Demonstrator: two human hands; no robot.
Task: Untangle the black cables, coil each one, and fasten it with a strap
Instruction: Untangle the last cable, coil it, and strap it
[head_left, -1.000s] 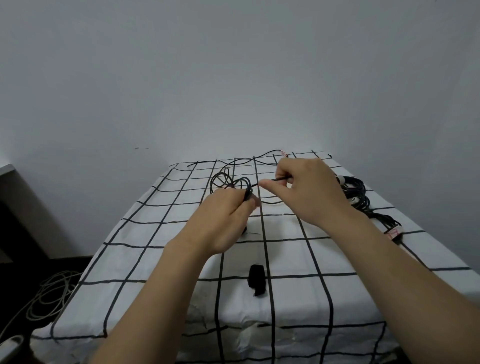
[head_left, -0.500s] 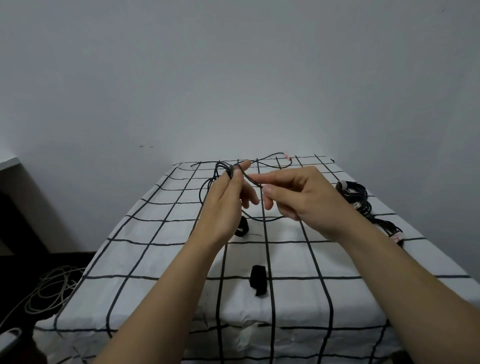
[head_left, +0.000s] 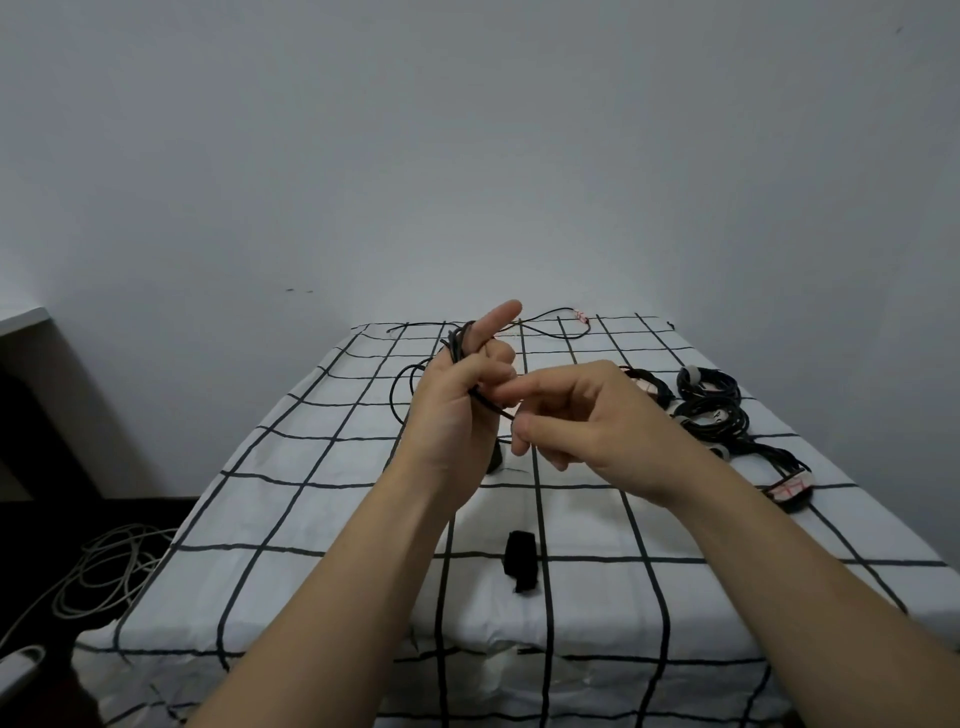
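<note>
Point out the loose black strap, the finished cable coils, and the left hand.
black strap (head_left: 521, 564): head view, middle of its folded body.
finished cable coils (head_left: 732, 426): head view, loops of the middle coil.
left hand (head_left: 457, 415): head view, middle of the hand.

Single head-worn wide-angle view, facing forward and down.

The camera sat above and just behind the near end of the counter (head_left: 291, 519) and looked along its length to the plain wall (head_left: 467, 156) at the far edge. The left forearm (head_left: 322, 597) and right forearm (head_left: 779, 561) entered from the bottom corners and met close to the lens, near mid-frame. The wide lens splayed the counter's grid lines outward, and a strip of dark floor (head_left: 156, 512) showed at lower left.
</note>
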